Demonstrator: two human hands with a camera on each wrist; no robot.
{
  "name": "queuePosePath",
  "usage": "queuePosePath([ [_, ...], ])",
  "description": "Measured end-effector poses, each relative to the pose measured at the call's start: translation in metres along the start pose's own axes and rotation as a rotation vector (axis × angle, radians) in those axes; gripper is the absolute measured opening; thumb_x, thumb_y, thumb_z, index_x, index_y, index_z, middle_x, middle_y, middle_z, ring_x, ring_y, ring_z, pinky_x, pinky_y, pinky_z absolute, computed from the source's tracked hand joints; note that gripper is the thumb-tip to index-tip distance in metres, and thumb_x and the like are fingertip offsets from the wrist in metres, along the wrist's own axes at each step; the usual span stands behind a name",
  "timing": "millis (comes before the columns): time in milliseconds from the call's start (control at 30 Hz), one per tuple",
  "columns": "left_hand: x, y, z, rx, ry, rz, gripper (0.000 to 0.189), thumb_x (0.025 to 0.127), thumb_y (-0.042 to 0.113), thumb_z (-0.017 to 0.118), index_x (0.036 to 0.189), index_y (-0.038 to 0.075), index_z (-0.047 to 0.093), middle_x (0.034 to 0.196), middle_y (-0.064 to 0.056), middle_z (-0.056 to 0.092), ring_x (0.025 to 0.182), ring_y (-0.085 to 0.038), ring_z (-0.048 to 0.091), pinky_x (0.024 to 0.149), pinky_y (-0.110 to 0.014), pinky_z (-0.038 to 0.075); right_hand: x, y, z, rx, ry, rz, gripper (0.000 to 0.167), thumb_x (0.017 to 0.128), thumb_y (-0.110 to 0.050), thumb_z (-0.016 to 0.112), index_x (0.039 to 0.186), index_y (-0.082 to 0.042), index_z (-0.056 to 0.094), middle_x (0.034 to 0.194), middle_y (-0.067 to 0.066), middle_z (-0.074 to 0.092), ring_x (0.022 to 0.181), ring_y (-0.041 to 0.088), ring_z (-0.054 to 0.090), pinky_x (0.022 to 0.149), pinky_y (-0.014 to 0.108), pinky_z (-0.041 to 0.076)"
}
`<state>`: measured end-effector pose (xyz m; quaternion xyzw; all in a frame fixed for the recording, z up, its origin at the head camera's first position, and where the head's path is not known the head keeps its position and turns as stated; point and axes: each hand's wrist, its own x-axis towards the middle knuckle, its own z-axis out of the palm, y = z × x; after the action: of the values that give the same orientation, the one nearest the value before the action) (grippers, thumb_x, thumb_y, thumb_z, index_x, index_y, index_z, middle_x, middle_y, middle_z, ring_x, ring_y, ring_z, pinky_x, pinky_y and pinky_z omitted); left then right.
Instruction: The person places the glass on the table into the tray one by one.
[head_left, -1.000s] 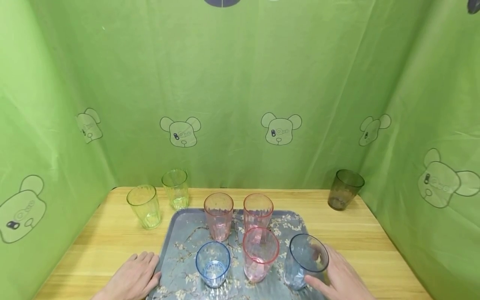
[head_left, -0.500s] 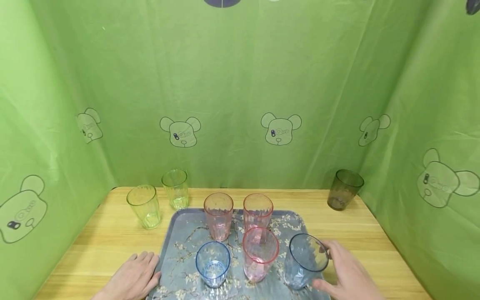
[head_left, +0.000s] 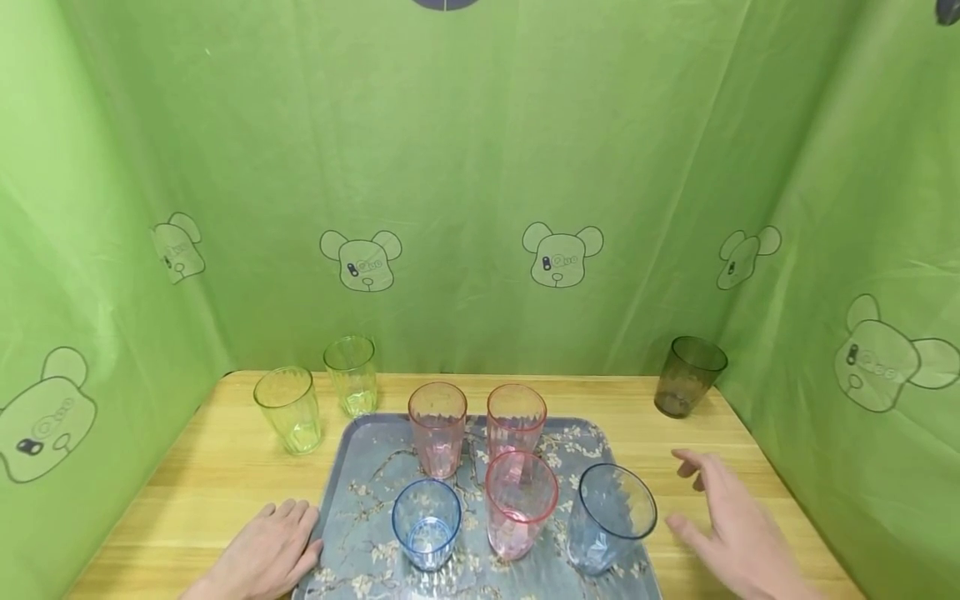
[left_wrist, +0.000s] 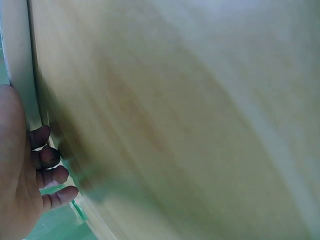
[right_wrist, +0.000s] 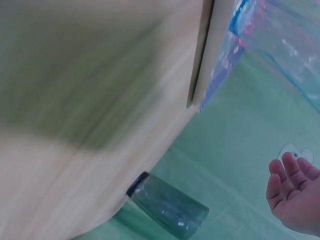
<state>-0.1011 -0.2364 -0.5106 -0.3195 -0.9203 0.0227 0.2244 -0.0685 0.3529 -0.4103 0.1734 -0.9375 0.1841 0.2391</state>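
My right hand is in the air just right of the tray, holding nothing, thumb and fingers spread apart. Nearest to it, a dark blue tumbler stands upright at the tray's right side. My left hand rests at the tray's left edge, fingers extended on the table. On the patterned grey-blue tray there are also a light blue tumbler, a front pink tumbler, a back left pink tumbler and a back right pink tumbler. The right wrist view shows my right hand with fingers loosely bent.
A near green tumbler and a far green tumbler stand on the wooden table, left of and behind the tray. A dark grey-brown tumbler stands at the back right corner. Green curtain walls enclose the table's back and sides.
My right hand has let go of the dark blue tumbler and moved away to the right. That tumbler stays on the tray. The left hand has not moved.
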Motion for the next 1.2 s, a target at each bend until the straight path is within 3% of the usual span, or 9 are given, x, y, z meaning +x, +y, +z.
queuePosePath([
  [167, 0.0, 0.0, -0.001, -0.008, -0.019, -0.012, 0.029, 0.087, 0.035, 0.074, 0.087, 0.02, 0.049, 0.078, 0.01, 0.046, 0.07, -0.009, 0.044, 0.061, -0.026, 0.036, 0.01, 0.011, -0.006, 0.002, 0.05, 0.011, 0.073, 0.097, -0.048, 0.069, 0.141, 0.007, 0.051, 0.11, 0.013, 0.065, 0.095, 0.008, 0.051, 0.072, 0.034, 0.047],
  [367, 0.001, 0.0, -0.003, -0.025, -0.068, -0.029, 0.028, 0.09, 0.035, 0.073, 0.088, 0.02, 0.049, 0.078, 0.01, 0.045, 0.069, -0.009, 0.041, 0.062, -0.026, 0.035, 0.021, 0.02, -0.01, -0.045, 0.073, 0.023, 0.073, 0.085, -0.031, 0.079, 0.14, 0.007, 0.051, 0.109, 0.017, 0.064, 0.093, 0.024, 0.057, 0.071, 0.037, 0.047],
  [533, 0.001, -0.001, -0.004, -0.031, -0.095, -0.033, 0.027, 0.092, 0.036, 0.072, 0.089, 0.02, 0.05, 0.079, 0.01, 0.047, 0.07, -0.01, 0.042, 0.062, -0.028, 0.036, 0.027, 0.029, -0.01, -0.051, 0.043, 0.066, 0.074, 0.088, -0.035, 0.077, 0.143, 0.006, 0.05, 0.113, 0.022, 0.063, 0.094, 0.032, 0.06, 0.067, 0.041, 0.046],
  [867, 0.001, 0.0, -0.005, -0.022, -0.097, -0.028, 0.027, 0.092, 0.036, 0.072, 0.089, 0.02, 0.05, 0.079, 0.009, 0.047, 0.07, -0.01, 0.044, 0.063, -0.028, 0.037, 0.038, 0.052, -0.002, -0.063, 0.005, 0.184, 0.067, 0.096, -0.035, 0.071, 0.142, 0.008, 0.048, 0.117, 0.026, 0.06, 0.089, 0.028, 0.056, 0.064, 0.033, 0.04],
  [1200, 0.001, 0.0, -0.004, -0.014, -0.104, -0.026, 0.027, 0.093, 0.037, 0.071, 0.09, 0.02, 0.051, 0.079, 0.009, 0.048, 0.07, -0.01, 0.045, 0.063, -0.029, 0.039, 0.047, 0.075, 0.007, -0.059, 0.014, 0.246, 0.068, 0.1, -0.04, 0.065, 0.141, 0.01, 0.048, 0.115, 0.029, 0.061, 0.089, 0.032, 0.057, 0.063, 0.032, 0.039],
])
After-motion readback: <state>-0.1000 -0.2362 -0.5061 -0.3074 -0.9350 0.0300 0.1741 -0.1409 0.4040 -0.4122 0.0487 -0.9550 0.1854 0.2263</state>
